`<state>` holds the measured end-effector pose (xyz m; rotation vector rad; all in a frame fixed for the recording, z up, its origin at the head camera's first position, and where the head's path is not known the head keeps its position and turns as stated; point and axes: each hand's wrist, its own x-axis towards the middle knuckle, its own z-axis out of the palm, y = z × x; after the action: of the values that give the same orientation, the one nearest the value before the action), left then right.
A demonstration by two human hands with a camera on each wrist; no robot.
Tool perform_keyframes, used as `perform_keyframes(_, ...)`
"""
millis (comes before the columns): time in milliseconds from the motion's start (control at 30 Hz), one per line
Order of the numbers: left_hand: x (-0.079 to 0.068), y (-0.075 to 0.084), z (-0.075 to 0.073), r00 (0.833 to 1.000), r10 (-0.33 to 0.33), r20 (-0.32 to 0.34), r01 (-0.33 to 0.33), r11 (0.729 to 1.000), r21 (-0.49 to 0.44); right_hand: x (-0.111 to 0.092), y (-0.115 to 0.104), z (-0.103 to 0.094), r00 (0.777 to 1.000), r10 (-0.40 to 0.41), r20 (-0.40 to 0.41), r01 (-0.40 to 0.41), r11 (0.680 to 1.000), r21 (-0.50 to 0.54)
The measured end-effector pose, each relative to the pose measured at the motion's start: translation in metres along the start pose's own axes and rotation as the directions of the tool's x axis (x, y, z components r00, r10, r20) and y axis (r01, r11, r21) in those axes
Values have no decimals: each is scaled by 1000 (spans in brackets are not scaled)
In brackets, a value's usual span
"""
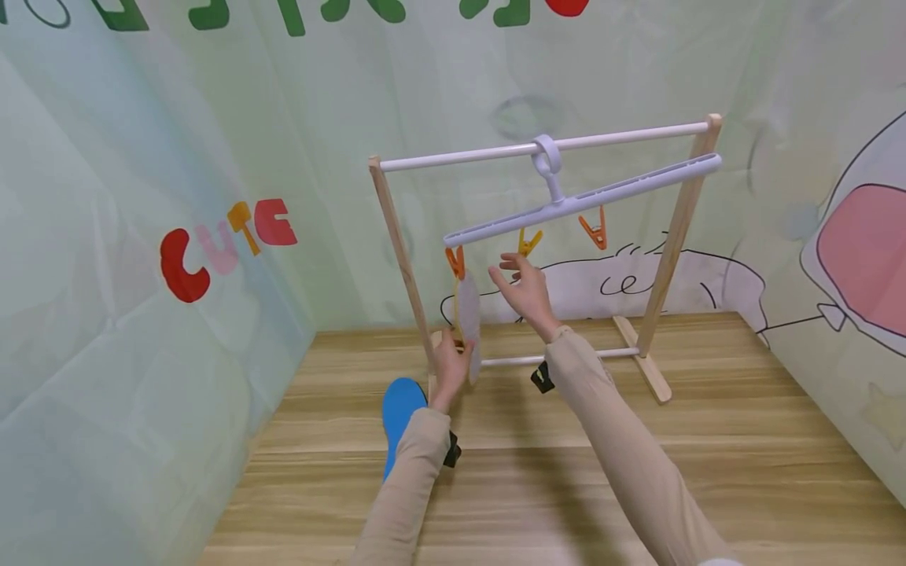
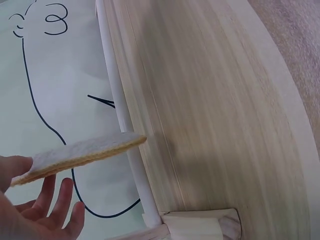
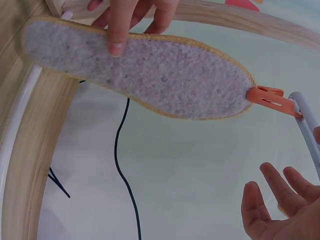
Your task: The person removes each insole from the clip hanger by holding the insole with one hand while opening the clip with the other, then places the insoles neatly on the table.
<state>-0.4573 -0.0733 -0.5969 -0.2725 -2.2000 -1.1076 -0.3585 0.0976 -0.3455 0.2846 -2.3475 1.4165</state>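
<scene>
A grey felt insole with a yellow edge (image 1: 469,303) hangs from an orange clip (image 1: 456,262) at the left end of a pale lilac hanger (image 1: 580,204). My left hand (image 1: 451,365) pinches this insole between thumb and fingers along its lower part. In the right wrist view the orange clip (image 3: 270,100) bites the insole's wide end. My right hand (image 1: 527,297), fingers spread and holding nothing, is to the right of the insole, just below a yellow clip (image 1: 527,242). The hanger tilts, its left end lower than its right.
A wooden stand with a white top rod (image 1: 467,159) bears the hanger by its ring. Another orange clip (image 1: 596,229) hangs farther right. On the wooden table (image 1: 340,472) lies a blue insole (image 1: 401,405), partly behind the left sleeve. Printed cloth walls enclose the table.
</scene>
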Motion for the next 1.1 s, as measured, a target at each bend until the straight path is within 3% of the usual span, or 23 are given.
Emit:
perform_keyframes(100, -2, 11, -4, 999, 34, -29, -34, 999, 9, 1, -3, 1, 1000, -8, 1, 8, 1000, 6)
perform_keyframes(400, -11, 31, -9, 992, 99, 73, -100, 995, 23, 4, -11, 9, 999, -32, 16, 32, 999, -7)
perform_keyframes(467, -14, 38, -13, 986, 148, 77, -149, 989, -1, 3, -11, 11, 1000, -22, 20, 22, 1000, -17)
perform_keyframes(567, -16, 83, -43, 981, 104, 166, -102, 995, -22, 3, -12, 14, 1000, -6, 20, 7, 1000, -25)
perform_keyframes(633, -17, 112, -61, 981, 89, 171, -82, 995, -50, 3, -13, 16, 1000, 1, 21, 0, 1000, -30)
perform_keyframes(700, -18, 143, -81, 971, 8, 238, -9, 1000, 3, 3, -14, 19, 1000, -3, 28, 4, 999, -39)
perform_keyframes(767, -21, 156, -87, 969, -19, 246, 6, 998, 56, 4, -15, 21, 999, -11, 31, 12, 999, -47)
perform_keyframes(900, -24, 165, -90, 968, -49, 248, 12, 989, 147, 4, -17, 25, 999, -27, 31, 29, 998, -64)
perform_keyframes(1100, -27, 169, -89, 973, -22, 230, -13, 989, 149, 3, -23, 30, 998, -54, 33, 57, 991, -122)
